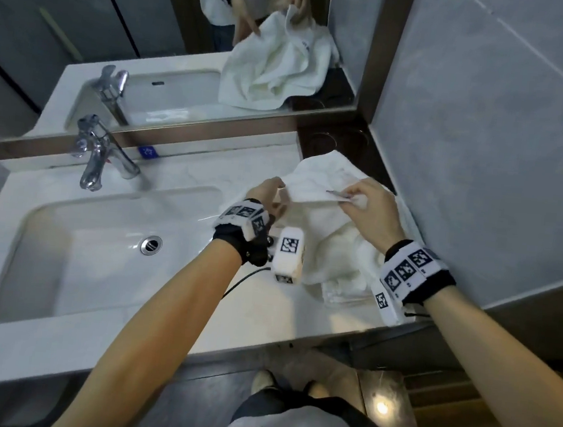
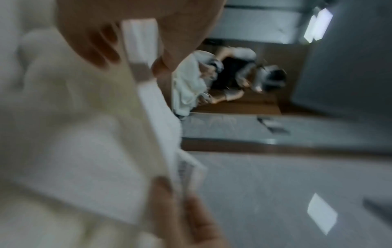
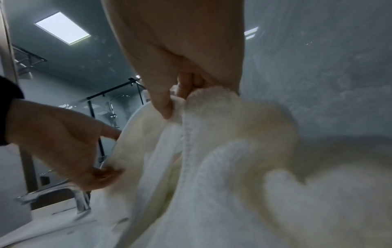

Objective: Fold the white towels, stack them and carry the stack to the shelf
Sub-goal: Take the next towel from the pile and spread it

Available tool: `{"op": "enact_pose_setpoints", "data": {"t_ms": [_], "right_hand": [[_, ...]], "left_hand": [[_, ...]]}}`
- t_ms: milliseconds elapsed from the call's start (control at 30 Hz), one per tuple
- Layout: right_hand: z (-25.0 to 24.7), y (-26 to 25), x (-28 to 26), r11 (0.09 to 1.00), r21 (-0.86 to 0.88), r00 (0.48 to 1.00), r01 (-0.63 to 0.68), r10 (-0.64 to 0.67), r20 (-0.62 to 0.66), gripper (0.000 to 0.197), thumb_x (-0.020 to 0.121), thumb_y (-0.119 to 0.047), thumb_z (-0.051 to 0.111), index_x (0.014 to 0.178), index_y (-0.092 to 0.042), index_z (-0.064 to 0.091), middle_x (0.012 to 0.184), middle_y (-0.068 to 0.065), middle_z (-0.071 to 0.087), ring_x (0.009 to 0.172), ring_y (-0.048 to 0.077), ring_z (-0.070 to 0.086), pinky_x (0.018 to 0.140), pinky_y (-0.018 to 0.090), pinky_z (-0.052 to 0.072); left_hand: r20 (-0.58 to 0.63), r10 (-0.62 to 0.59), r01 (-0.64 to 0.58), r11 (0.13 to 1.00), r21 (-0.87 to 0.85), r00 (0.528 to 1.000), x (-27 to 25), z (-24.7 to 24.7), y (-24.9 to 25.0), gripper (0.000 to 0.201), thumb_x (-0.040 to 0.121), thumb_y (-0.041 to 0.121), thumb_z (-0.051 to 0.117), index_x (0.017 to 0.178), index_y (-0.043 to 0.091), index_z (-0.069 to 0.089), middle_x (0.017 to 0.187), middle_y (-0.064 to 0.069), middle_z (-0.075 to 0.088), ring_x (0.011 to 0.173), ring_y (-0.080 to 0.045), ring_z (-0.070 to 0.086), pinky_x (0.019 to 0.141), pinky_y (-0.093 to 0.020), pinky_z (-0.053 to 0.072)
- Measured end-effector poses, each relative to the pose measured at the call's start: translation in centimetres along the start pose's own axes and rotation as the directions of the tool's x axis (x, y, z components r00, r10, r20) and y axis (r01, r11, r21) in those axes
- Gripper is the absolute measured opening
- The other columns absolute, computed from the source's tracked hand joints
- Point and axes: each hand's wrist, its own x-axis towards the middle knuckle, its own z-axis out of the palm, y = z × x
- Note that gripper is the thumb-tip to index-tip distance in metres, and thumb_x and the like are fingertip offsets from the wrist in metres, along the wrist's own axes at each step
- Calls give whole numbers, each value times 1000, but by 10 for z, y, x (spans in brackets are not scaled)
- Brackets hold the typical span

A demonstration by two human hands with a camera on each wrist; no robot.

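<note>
One white towel (image 1: pixel 324 186) is lifted, and more white cloth (image 1: pixel 341 253) lies heaped under it on the countertop (image 1: pixel 263 315), too rumpled to tell how many pieces; two hands are on the lifted towel, a left hand (image 1: pixel 270 191) and a right hand (image 1: pixel 371 210); two marker-printed wristbands, one on each wrist; one sink basin (image 1: pixel 28 257); one chrome tap (image 1: pixel 98 154); one drain (image 1: pixel 151 244); one mirror (image 1: pixel 187 32); one small blue sticker (image 1: pixel 148 151).
</note>
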Motion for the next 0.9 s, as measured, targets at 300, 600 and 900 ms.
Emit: {"op": "enact_pose_setpoints", "data": {"t_ms": [300, 600, 900], "right_hand": [[-26, -2, 6, 986, 104, 987, 130, -118, -110, 16, 87, -18, 65, 81, -3, 65, 85, 2, 58, 79, 15, 56, 74, 9, 38], [-56, 2, 0, 974, 108, 979, 199, -193, -62, 14, 81, -26, 70, 76, -17, 61, 76, -10, 57, 73, 0, 54, 73, 16, 41], [-66, 10, -8, 996, 40, 961, 78, -64, -268, 28, 84, -30, 67, 74, -6, 58, 69, 3, 56, 64, 18, 47, 58, 23, 34]], "left_hand": [[649, 564, -842, 174, 511, 511, 5, 2, -10, 55, 74, 33, 77, 120, 15, 53, 147, -1, 38, 139, -22, 28, 114, -34, 24], [870, 361, -880, -212, 426, 334, 14, 36, 7, 20, 87, 25, 62, 89, 9, 74, 150, -2, 39, 148, -22, 12, 118, -47, 12], [868, 309, -871, -185, 455, 388, 11, 32, 26, 28, 94, 30, 53, 102, 8, 69, 93, -12, 54, 79, -25, 52, 72, -27, 35]]}}
